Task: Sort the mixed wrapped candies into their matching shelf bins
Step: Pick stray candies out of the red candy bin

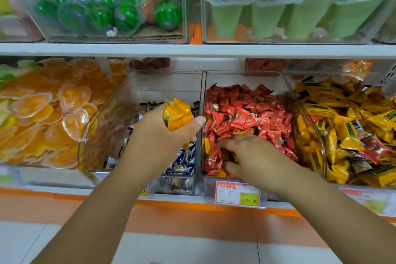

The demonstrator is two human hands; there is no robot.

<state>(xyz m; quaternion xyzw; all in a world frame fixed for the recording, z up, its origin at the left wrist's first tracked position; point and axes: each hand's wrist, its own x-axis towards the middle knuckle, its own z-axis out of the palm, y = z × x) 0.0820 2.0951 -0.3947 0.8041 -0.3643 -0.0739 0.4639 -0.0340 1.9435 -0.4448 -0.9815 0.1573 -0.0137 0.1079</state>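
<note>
I see a white store shelf (192, 50) of clear bins above a tiled floor (192, 248). The centre bin (203, 96) holds red candies (246, 111), with yellow strays (206, 144) mixed in near the front. My right hand (250, 152) is down among them, fingers spread; I cannot tell if it grips any. My left hand (162, 135) clutches a bunch of yellow candies (176, 117) over the dark-wrapper bin (167, 83), just to the left.
</note>
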